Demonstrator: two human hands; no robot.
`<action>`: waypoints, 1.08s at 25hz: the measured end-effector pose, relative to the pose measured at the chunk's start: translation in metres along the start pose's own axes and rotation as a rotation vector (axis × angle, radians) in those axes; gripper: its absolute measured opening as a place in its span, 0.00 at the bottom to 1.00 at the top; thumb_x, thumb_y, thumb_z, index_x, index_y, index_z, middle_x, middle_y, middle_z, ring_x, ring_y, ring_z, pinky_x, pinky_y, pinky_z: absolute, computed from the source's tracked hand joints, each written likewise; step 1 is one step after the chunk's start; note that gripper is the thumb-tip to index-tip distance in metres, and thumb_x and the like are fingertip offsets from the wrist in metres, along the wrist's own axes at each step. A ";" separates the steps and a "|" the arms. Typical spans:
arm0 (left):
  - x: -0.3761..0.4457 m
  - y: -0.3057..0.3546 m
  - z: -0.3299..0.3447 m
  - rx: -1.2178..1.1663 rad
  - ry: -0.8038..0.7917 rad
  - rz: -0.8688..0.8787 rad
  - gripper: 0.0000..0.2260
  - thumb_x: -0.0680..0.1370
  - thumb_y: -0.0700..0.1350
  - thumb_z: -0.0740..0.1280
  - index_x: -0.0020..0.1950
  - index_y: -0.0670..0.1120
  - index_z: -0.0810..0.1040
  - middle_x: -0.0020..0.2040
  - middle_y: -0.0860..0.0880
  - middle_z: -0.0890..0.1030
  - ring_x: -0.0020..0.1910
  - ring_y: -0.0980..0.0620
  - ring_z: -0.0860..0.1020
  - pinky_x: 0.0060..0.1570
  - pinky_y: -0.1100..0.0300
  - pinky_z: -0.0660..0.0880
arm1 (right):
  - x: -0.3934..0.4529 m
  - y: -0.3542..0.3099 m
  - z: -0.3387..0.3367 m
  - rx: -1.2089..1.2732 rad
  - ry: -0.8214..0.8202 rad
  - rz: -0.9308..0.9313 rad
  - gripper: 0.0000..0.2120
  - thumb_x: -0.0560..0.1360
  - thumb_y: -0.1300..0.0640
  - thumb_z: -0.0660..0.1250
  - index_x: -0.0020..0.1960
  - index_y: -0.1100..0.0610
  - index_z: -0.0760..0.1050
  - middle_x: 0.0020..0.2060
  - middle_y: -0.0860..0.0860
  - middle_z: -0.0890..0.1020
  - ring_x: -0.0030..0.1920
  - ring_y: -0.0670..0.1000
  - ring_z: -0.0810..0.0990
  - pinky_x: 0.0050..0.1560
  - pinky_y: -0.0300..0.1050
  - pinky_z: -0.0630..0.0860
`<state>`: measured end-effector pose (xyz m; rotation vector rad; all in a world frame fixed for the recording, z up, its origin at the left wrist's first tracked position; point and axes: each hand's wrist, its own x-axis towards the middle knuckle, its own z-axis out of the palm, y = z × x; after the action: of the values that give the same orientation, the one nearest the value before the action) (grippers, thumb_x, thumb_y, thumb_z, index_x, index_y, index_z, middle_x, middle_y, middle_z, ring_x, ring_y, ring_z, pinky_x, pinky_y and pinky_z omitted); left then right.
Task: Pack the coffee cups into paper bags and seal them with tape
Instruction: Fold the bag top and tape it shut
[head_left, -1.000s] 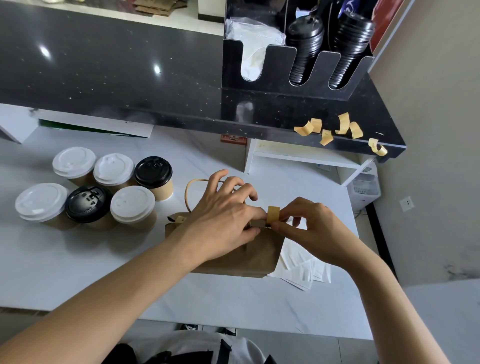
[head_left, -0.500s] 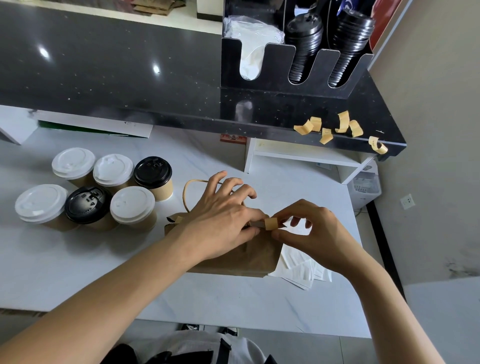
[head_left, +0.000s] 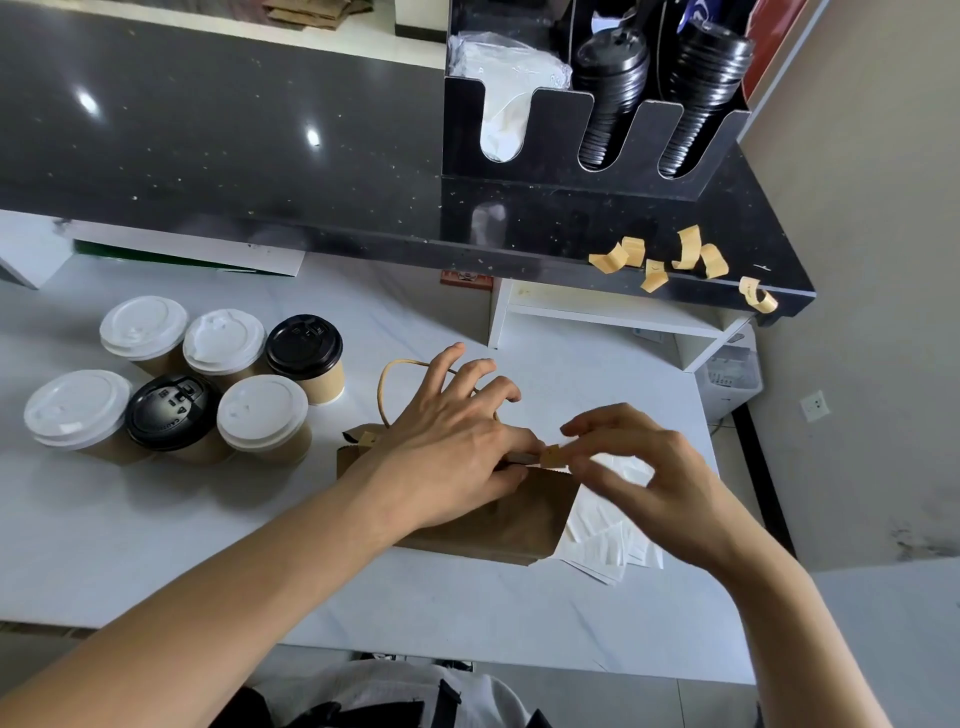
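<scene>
A brown paper bag (head_left: 514, 519) lies flat on the white counter (head_left: 156, 545), its twine handle (head_left: 385, 389) looping away from me. My left hand (head_left: 447, 452) pinches the bag's folded top edge between thumb and forefinger, the other fingers spread. My right hand (head_left: 639, 478) pinches a small tan tape strip (head_left: 550, 456) against that edge, right beside the left fingertips. Another tape strip (head_left: 366, 439) sits on the bag's left end. Several lidded kraft coffee cups (head_left: 262, 415), some with white and some with black lids, stand grouped at the left.
Several spare tape strips (head_left: 657, 262) hang off the edge of the black raised counter (head_left: 260, 156). A black holder (head_left: 597, 150) with lids and a plastic bag stands on it. White paper sheets (head_left: 608, 540) lie under the bag's right end. A white shelf (head_left: 597, 317) stands behind.
The tape strip has come down from upright onto the bag's top edge. My right hand dropped slightly and its fingers opened a little; my left hand keeps its hold.
</scene>
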<state>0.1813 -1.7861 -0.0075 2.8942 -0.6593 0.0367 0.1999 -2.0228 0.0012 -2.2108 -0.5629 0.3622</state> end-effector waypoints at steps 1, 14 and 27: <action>0.000 0.000 0.000 0.008 0.000 0.005 0.12 0.81 0.59 0.63 0.61 0.62 0.82 0.71 0.49 0.73 0.77 0.42 0.62 0.78 0.39 0.44 | 0.004 0.000 0.001 0.068 0.086 0.022 0.09 0.79 0.52 0.71 0.46 0.40 0.87 0.53 0.39 0.83 0.58 0.41 0.80 0.55 0.32 0.71; 0.001 -0.001 0.002 0.045 0.048 0.024 0.08 0.77 0.58 0.70 0.51 0.59 0.86 0.63 0.50 0.78 0.71 0.43 0.71 0.76 0.36 0.55 | 0.010 0.010 0.023 0.172 0.159 0.192 0.04 0.70 0.49 0.79 0.42 0.42 0.86 0.48 0.37 0.84 0.54 0.40 0.80 0.50 0.38 0.71; 0.000 0.000 0.001 0.046 0.065 0.013 0.08 0.77 0.59 0.70 0.46 0.58 0.87 0.62 0.52 0.79 0.70 0.46 0.71 0.76 0.37 0.55 | -0.001 0.033 0.045 0.016 0.307 -0.067 0.09 0.69 0.40 0.76 0.49 0.33 0.83 0.52 0.36 0.82 0.57 0.46 0.78 0.59 0.54 0.71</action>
<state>0.1811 -1.7866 -0.0080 2.9186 -0.6749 0.1493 0.1885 -2.0137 -0.0530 -2.1711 -0.4618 -0.0100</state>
